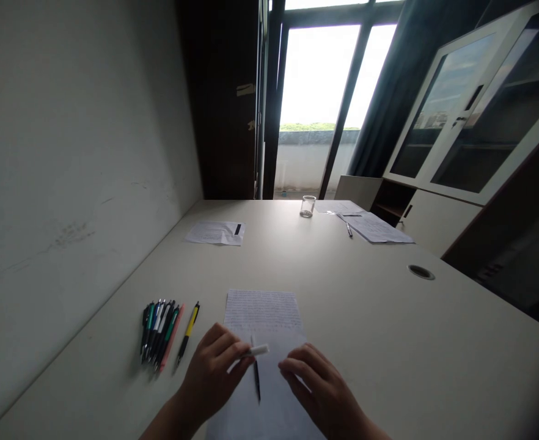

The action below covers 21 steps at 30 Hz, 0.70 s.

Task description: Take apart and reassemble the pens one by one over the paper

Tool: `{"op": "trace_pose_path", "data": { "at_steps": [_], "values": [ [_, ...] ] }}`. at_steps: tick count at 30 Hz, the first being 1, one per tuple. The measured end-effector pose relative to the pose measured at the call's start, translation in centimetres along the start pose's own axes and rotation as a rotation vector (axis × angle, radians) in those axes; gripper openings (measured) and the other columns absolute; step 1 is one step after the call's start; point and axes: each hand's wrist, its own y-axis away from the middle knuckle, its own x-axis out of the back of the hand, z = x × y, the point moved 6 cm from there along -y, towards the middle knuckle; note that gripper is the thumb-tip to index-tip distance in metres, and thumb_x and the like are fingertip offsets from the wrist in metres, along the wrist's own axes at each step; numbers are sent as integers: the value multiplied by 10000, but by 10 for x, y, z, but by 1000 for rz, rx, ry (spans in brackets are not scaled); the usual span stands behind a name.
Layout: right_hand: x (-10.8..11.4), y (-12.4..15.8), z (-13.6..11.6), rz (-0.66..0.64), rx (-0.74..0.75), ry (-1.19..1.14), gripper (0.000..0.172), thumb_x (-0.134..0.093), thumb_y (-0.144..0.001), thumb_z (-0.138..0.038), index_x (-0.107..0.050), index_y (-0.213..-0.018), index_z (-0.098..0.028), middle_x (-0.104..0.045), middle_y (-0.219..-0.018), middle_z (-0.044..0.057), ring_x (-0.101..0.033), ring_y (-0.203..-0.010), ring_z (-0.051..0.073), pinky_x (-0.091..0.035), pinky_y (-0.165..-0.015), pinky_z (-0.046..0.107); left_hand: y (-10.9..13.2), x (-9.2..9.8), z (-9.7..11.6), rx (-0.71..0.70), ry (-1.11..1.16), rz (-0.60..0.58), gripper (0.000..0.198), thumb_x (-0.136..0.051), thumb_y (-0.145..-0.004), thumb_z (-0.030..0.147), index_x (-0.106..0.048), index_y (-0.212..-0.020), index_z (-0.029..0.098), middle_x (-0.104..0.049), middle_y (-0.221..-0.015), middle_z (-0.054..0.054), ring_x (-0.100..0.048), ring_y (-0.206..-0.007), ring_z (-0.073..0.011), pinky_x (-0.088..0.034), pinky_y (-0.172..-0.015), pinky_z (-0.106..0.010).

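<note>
My left hand [214,373] is closed in a pinch on a small white pen cap [258,351] held just above a sheet of paper [263,311] covered in handwriting. A dark pen [256,377] lies on the sheet between my hands, pointing toward me. My right hand [322,385] rests on the paper to the right of the pen, fingers curled and pressed down on the sheet, nothing visibly in them.
A row of several pens [159,333] and a yellow-black pen [187,333] lie left of the sheet. Farther back are a folded paper with a black clip [217,233], a glass jar [307,206], more papers with a pen [373,227], and a cable grommet [420,272].
</note>
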Motion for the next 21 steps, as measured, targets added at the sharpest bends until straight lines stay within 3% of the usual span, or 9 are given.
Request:
{"op": "trace_pose_path", "data": {
  "at_steps": [7, 15, 19, 21],
  "values": [
    [-34, 6, -7, -391, 148, 274, 353, -576, -966, -156, -564, -1310, -234, -648, -1000, 68, -570, -827, 211, -497, -765, 341, -2, 17, -13, 74, -7, 181, 101, -644, -919, 114, -639, -985, 191, -665, -816, -37, -574, -791, -193, -480, -717, -313],
    [-37, 7, -8, -401, 182, 341, 222, -577, -998, -206, -595, -1219, -211, -634, -935, 39, -554, -819, 188, -440, -764, 318, 0, 18, -18, 103, 26, 213, 80, -646, -925, 128, -641, -979, 187, -638, -797, -36, -554, -773, -191, -465, -694, -303],
    [-31, 1, -18, -378, 228, 331, 78, -578, -998, -214, -636, -1051, -205, -647, -952, 28, -557, -810, 176, -438, -753, 316, 1, 17, -24, 159, 27, 211, 39, -610, -955, 171, -647, -953, 185, -621, -774, -31, -548, -754, -187, -460, -682, -301],
    [-28, -3, -24, -370, 242, 330, 89, -571, -999, -201, -639, -941, -201, -656, -944, 26, -559, -804, 172, -442, -750, 312, 1, 17, -25, 168, 34, 204, 46, -604, -960, 185, -649, -947, 184, -622, -775, -31, -551, -753, -186, -462, -686, -303]
  ]
}}
